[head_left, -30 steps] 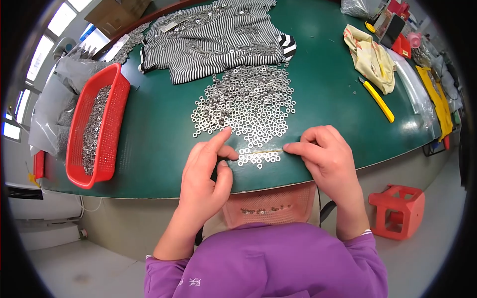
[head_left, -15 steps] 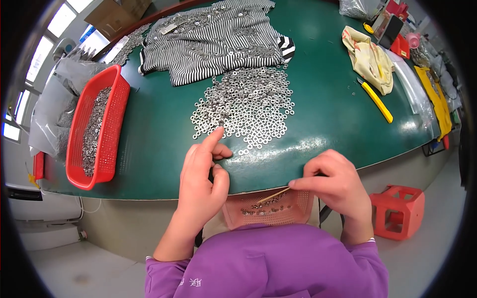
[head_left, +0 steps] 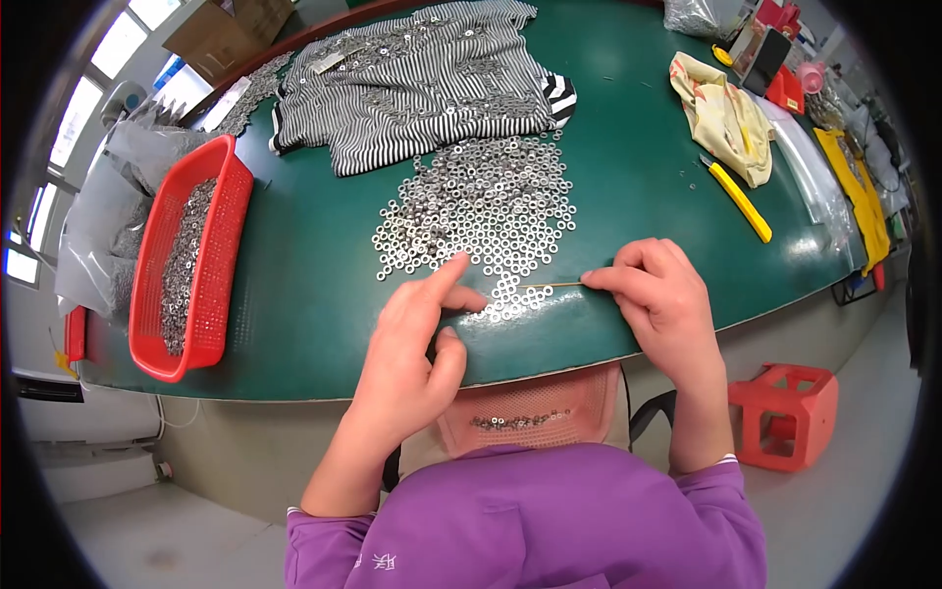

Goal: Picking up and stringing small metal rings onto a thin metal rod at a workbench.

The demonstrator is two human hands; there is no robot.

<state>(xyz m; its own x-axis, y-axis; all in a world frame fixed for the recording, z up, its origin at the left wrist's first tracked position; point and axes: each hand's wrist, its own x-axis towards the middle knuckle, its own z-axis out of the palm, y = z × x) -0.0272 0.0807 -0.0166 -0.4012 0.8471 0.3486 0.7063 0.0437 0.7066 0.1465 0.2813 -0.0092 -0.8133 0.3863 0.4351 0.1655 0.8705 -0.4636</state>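
left hand [head_left: 417,339]: forefinger out, touching washers [head_left: 481,201] (pile's 6 o'clock edge) | right hand [head_left: 657,299]: pinching thin rod [head_left: 549,286], pointing 9 o'clock | green surface [head_left: 314,285], red basket [head_left: 186,257] at 9 o'clock

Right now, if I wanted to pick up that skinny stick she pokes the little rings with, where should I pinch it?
Pinch the thin rod at its right end, coming from the right, as the right hand does. It lies flat and points left into the washers, so that tip probably has to stay free.
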